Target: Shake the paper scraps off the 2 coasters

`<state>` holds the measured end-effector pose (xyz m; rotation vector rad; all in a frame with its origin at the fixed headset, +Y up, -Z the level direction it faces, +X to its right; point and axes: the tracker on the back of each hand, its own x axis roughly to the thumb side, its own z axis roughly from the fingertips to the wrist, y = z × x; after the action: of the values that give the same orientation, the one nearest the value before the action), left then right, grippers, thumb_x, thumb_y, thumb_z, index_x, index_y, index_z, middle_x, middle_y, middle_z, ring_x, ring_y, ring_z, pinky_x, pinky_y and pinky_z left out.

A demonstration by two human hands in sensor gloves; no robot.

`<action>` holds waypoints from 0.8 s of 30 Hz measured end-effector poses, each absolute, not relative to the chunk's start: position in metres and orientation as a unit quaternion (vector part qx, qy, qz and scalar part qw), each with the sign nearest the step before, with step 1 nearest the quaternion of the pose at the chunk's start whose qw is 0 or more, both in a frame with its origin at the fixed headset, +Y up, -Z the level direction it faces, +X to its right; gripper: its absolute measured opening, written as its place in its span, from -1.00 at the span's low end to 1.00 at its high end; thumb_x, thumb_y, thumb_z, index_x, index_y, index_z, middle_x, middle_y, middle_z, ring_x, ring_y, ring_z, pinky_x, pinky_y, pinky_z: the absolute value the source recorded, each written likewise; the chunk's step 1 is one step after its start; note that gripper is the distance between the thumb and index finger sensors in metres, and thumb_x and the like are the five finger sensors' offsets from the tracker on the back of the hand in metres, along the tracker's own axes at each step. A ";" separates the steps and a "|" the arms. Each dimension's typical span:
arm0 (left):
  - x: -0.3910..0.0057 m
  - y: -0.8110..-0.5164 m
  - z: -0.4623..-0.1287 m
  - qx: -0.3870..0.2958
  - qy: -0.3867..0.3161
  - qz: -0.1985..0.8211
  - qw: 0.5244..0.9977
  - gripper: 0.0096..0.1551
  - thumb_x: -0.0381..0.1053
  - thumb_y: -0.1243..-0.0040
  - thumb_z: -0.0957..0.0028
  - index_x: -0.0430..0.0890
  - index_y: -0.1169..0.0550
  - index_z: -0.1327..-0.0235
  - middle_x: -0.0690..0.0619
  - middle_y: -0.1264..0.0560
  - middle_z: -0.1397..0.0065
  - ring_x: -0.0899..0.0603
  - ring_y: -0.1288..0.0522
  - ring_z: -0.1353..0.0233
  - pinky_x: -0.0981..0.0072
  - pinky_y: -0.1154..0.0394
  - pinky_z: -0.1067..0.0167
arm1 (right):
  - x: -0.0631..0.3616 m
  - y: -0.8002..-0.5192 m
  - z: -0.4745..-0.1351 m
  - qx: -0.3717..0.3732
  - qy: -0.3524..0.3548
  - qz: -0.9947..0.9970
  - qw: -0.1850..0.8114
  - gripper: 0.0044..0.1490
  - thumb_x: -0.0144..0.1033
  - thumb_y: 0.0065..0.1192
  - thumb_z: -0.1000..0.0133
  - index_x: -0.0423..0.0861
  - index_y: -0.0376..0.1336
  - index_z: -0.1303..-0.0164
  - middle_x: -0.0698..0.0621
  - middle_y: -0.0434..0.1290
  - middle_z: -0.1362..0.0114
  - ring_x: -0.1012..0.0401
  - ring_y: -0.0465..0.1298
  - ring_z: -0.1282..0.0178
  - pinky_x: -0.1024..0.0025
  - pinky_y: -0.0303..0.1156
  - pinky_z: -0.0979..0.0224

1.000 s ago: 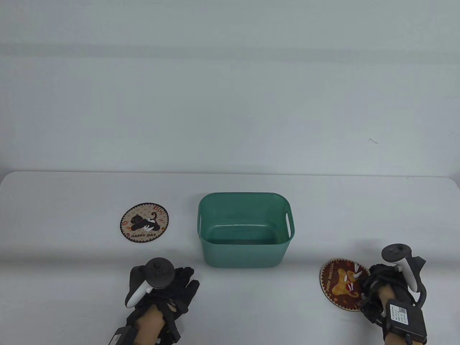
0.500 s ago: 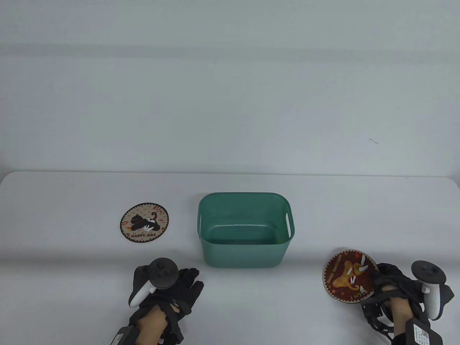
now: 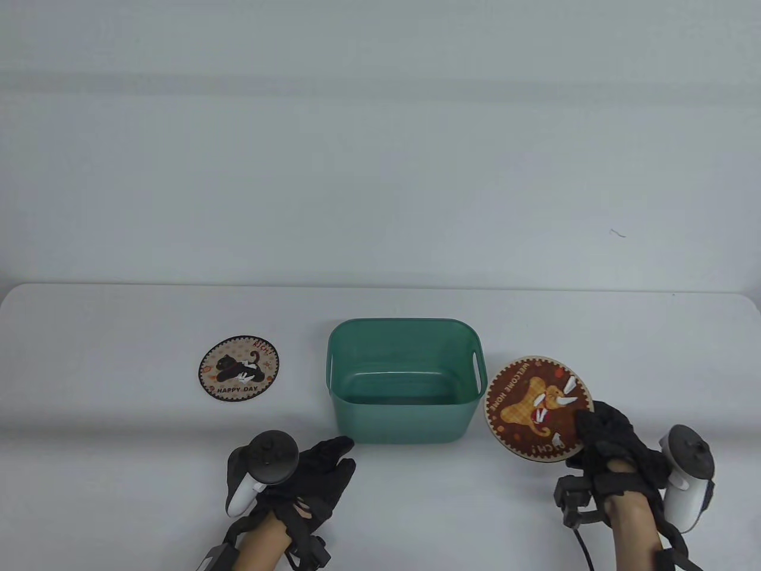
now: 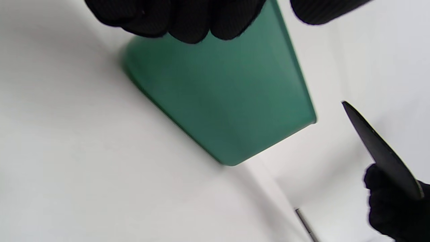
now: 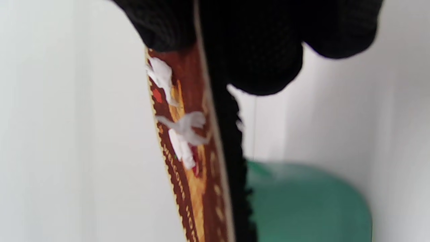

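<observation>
My right hand [image 3: 600, 434] pinches the near-right rim of a round brown "WELCOME HOME" coaster [image 3: 535, 407] and holds it lifted just right of the green bin [image 3: 404, 380]. Several white paper scraps [image 3: 556, 401] lie on its face; the right wrist view shows the scraps [image 5: 183, 131] on the coaster [image 5: 188, 188] edge-on. A beige "HAPPY DAY" cat coaster [image 3: 239, 369] with white scraps [image 3: 245, 376] lies flat on the table left of the bin. My left hand [image 3: 324, 470] rests flat, fingers stretched toward the bin's near-left corner, holding nothing.
The green bin [image 4: 221, 97] stands in the middle of the white table [image 3: 119, 446] and looks empty inside. A pale wall rises behind the table's far edge.
My right hand has lifted the brown coaster off the table and carried it up and left to the bin's right side. My left hand has slid a little right toward the bin.
</observation>
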<state>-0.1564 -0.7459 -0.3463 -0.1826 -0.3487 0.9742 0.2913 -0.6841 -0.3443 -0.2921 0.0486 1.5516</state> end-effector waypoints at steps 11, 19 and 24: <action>-0.150 -0.749 -0.339 -0.058 -0.121 0.628 0.767 -0.19 0.30 -0.02 -0.06 -0.16 -0.22 -0.41 -0.22 -0.34 -0.39 -0.39 -0.40 -0.31 -0.10 -0.42 -0.19 | 0.181 -0.712 -0.351 -0.060 0.105 0.691 0.713 -0.47 -0.27 0.15 -0.02 -0.05 0.09 -0.17 -0.05 0.47 -0.07 0.22 0.56 0.25 0.22 0.48 0.03; -0.146 -0.757 -0.337 -0.082 -0.062 0.664 0.741 -0.19 0.22 -0.16 -0.05 -0.20 -0.22 -0.38 -0.17 -0.46 -0.21 -0.27 -0.54 -0.07 0.03 -0.50 0.02 | 0.162 -0.740 -0.339 -0.063 0.143 0.693 0.704 -0.47 -0.28 0.16 -0.02 -0.05 0.10 -0.16 -0.06 0.47 -0.07 0.21 0.56 0.25 0.21 0.47 0.03; -0.146 -0.755 -0.338 -0.078 -0.054 0.624 0.776 -0.36 0.03 -0.25 -0.03 -0.20 -0.34 -0.30 -0.11 -0.56 -0.01 -0.14 -0.61 0.20 0.16 -0.54 0.26 | 0.153 -0.743 -0.340 -0.040 0.173 0.703 0.688 -0.43 -0.29 0.20 -0.01 -0.06 0.08 -0.18 -0.07 0.46 -0.09 0.18 0.56 0.22 0.19 0.46 0.01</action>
<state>-0.1461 -0.7545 -0.3384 -0.1692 -0.1162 1.3505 0.1531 -0.7428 -0.3403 -0.0903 0.3868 1.5738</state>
